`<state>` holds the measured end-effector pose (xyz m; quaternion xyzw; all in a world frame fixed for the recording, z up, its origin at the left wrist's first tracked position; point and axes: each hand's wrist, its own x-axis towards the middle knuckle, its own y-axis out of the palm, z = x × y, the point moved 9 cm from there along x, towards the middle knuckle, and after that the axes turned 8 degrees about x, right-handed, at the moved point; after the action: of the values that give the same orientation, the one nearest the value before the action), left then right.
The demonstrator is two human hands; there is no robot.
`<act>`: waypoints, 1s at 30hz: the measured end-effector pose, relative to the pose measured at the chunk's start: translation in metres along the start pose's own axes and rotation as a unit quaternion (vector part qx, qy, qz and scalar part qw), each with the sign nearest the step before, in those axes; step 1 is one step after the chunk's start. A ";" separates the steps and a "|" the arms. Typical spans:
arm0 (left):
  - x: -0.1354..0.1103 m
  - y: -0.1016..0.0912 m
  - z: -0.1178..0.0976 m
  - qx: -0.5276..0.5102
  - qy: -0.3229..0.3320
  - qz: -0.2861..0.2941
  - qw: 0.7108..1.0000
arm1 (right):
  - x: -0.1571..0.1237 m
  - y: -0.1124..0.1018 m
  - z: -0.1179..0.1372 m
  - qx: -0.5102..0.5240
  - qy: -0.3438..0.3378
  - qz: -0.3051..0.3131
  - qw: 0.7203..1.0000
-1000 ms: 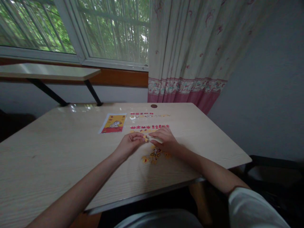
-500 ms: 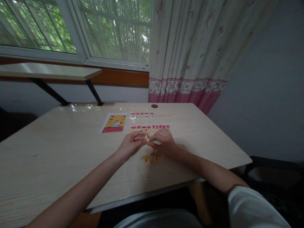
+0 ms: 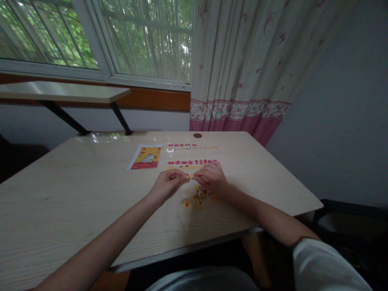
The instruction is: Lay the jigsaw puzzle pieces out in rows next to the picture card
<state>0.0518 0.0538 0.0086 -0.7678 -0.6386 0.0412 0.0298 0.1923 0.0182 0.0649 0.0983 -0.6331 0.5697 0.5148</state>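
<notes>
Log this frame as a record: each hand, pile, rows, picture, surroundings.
Left hand: fingers pinch a yellow piece
Right hand: fingers at that piece's right end; grip unclear
Pile: loose, mostly yellow, nearer the person than the held piece
Rows: red, yellow, mixed; beyond the pile
Picture: flat, left of rows
Surroundings: pale table; window and curtain behind

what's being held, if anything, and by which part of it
A small yellow piece: the left hand pinches its left end; the right hand is at its right end, grip unclear.
</notes>
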 end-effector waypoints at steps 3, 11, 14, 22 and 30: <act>0.000 0.002 0.001 -0.007 -0.007 0.011 1.000 | 0.001 -0.001 0.005 -0.006 -0.019 0.002 1.000; 0.001 0.006 -0.001 0.118 0.058 0.052 0.990 | 0.006 -0.033 -0.034 -0.001 0.050 -0.065 0.997; -0.008 0.018 -0.010 0.243 0.142 0.113 0.953 | 0.002 -0.044 -0.060 0.008 0.102 -0.082 0.991; -0.031 0.042 -0.029 0.418 0.303 0.193 0.835 | -0.002 -0.044 -0.075 0.026 0.144 -0.089 0.985; -0.029 0.036 -0.025 0.463 0.312 0.175 0.811 | -0.019 -0.047 -0.197 -0.007 0.325 -0.027 0.945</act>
<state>0.0848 0.0188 0.0308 -0.7333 -0.3553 0.0951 0.5719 0.3410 0.1558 0.0446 -0.0786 -0.4319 0.5523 0.7087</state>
